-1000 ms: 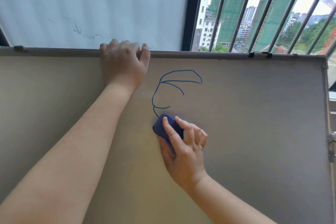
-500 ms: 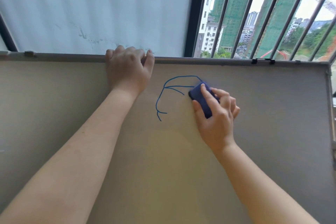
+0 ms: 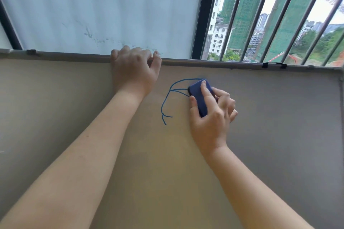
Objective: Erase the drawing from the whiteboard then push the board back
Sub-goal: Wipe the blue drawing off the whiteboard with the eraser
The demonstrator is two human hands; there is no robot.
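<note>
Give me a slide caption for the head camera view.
Right hand wipes blue drawing with eraser; left hand grips whiteboard top edge.

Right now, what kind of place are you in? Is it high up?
Probably a room or balcony high in a city building. Behind the whiteboard is a window with metal bars, and through them are apartment blocks and green-netted towers seen from above.

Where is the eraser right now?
Head view: the blue eraser sits under the right hand, pressed on the whiteboard at the drawing's upper right.
</note>
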